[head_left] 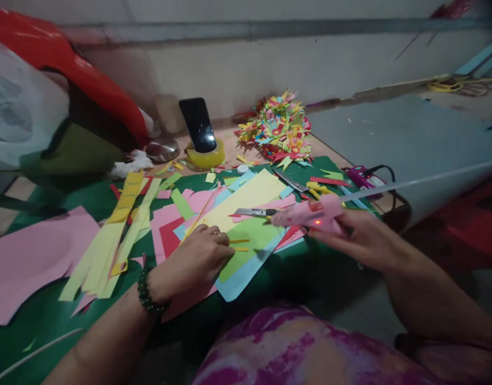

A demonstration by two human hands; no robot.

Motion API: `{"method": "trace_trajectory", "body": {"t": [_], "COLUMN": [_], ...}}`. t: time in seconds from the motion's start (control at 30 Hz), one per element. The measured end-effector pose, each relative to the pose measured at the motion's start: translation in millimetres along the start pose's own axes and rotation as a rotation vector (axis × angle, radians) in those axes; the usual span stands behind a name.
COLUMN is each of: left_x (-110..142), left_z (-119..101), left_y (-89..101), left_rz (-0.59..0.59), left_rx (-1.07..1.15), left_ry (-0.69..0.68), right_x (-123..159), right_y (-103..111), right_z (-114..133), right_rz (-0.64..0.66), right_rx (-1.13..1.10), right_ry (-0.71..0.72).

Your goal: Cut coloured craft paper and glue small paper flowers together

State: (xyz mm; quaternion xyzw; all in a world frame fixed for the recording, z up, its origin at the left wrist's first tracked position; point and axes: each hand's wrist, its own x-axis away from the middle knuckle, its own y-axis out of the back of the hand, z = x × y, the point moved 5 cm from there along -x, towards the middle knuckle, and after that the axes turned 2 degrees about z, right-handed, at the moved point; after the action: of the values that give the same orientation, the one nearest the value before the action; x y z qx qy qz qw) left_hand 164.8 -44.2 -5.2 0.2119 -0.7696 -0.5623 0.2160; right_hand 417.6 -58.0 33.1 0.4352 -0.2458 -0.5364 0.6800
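Note:
My right hand point(362, 235) grips a pink hot glue gun point(310, 215) by its handle. A small light glows on the gun, and a long pale glue stick point(382, 190) projects from its back. Its nozzle points left, over the sheets. My left hand point(208, 248), wearing a green bead bracelet point(145, 293), has its fingers curled over the paper pile. Narrow yellow paper strips point(240, 241) show at its fingertips; the part under the fingers is hidden. Beneath lie a pale yellow sheet point(250, 198), a green sheet point(246, 264) and a blue sheet point(233, 289). A box cutter point(256, 212) rests near the nozzle.
Scissors point(292, 181) lie behind the sheets. A phone point(198, 125) leans at a yellow tape roll point(208, 155). Folded paper flowers point(284, 128) are heaped near the wall. Pale yellow strips point(95, 256) and pink paper point(37, 256) lie left; a purple power adapter point(362, 179) sits right.

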Motion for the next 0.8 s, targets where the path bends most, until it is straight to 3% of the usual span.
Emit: {"method": "trace_trajectory", "body": {"t": [0.1,0.3,0.47,0.8], "left_x": [0.1,-0.1,-0.6,-2.2], "left_z": [-0.4,-0.6,-0.8,-0.8], "left_y": [0.4,0.1,-1.4,-2.6], "left_rz": [0.005,0.005,0.011,0.045], "left_rx": [-0.01,-0.016,-0.014,-0.028], "left_ry": [-0.003,0.005,0.017,0.048], "right_x": [4.1,-1.8,-7.7,-8.7], "right_y": [-31.1,-58.1,-63.4,-52.2], "right_z": [14.5,21.0,23.0,33.6], "right_rz": [0.211,0.401,0.458,0.467], "right_rx": [-0.026,0.05,0.146,0.14], "right_ry": [0.095,0.148,0.134,0.249]}}
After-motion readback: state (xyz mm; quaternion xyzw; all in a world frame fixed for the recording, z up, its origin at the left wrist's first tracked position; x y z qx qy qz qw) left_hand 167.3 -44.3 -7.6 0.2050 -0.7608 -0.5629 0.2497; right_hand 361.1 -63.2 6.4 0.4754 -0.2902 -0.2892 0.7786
